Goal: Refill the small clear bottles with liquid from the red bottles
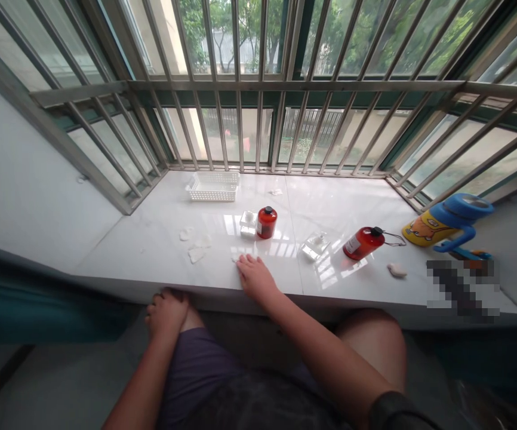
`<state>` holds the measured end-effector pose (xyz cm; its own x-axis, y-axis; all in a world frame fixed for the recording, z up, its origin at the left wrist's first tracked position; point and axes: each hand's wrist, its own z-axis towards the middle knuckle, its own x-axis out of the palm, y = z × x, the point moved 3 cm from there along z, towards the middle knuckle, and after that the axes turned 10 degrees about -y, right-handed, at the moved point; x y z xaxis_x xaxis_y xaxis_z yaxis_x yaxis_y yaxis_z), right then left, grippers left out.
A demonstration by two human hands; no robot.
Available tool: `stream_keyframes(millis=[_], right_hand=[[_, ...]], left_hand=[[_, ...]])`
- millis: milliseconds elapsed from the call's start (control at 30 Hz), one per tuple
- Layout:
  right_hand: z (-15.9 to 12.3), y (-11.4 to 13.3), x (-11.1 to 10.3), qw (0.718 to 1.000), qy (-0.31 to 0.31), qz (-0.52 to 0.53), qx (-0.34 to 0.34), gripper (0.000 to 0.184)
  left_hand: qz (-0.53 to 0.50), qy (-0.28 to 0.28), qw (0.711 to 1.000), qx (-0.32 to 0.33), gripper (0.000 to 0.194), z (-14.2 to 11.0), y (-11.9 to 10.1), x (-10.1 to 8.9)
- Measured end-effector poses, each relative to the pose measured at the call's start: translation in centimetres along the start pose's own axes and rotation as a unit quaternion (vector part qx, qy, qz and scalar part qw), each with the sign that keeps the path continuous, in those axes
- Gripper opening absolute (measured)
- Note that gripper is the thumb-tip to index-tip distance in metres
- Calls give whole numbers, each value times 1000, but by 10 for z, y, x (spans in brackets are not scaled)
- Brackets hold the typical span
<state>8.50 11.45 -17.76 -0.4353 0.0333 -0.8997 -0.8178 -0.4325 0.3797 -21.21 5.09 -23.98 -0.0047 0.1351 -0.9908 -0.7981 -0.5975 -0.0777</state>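
My right hand [255, 276] lies flat on the white marble window sill [151, 251], fingers stretched forward and holding nothing. My left hand [166, 312] rests on my left knee below the sill's front edge, fingers curled over the knee. Beyond my right hand, a small red bottle with a black cap [266, 221] stands upright beside a clear glass bottle [248, 223]. Another clear glass bottle [314, 245] lies to the right, and a larger red bottle [363, 242] lies on its side.
A white plastic basket [213, 186] sits at the back near the barred window. Crumpled white scraps [196, 246] lie at the left. A yellow and blue child's bottle [449, 222] lies on its side at the right, with a small white piece [397, 270] nearby.
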Motion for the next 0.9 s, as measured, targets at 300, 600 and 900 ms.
stream_keyframes(millis=[300, 600, 900], right_hand=[[-53, 15, 13, 983, 2, 93, -156, 36], [-131, -111, -60, 989, -127, -1, -70, 27], [-146, -118, -80, 987, -163, 0, -12, 23]], left_hand=[[4, 14, 1000, 5, 74, 1, 3, -2], [2, 22, 1000, 6, 80, 1, 1, -1], [18, 60, 997, 40, 76, -10, 1, -7]])
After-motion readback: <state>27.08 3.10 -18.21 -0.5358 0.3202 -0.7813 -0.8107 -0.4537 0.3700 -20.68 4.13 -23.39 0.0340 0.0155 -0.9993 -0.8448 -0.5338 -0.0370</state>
